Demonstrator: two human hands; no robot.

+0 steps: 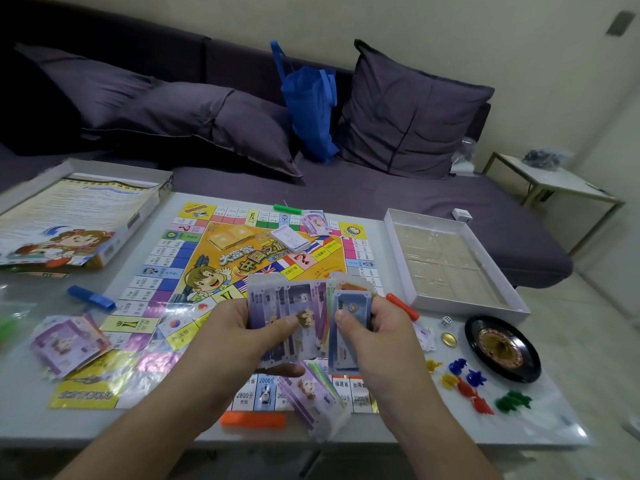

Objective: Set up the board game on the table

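The colourful game board (194, 258) lies flat in the middle of the white table (31, 420). Both hands hover over its near edge. My left hand (239, 337) grips a fan of purple play-money notes (294, 306). My right hand (374, 327) pinches a blue note (349, 306) at the fan's right side. More money lies in a pile below my hands (311, 400), another at the left (69, 344), another at the board's far side (317, 223). A card deck (291, 239) rests on the board.
The box lid (76, 216) sits at the far left, the open box tray (450, 258) at the right. A roulette wheel (502, 351), a die (446, 321), a gold coin (448, 338) and coloured pawns (467, 386) lie at the right. Blue (91, 297), orange (252, 420), red (401, 305) and green (287, 209) holders lie around. A sofa stands behind.
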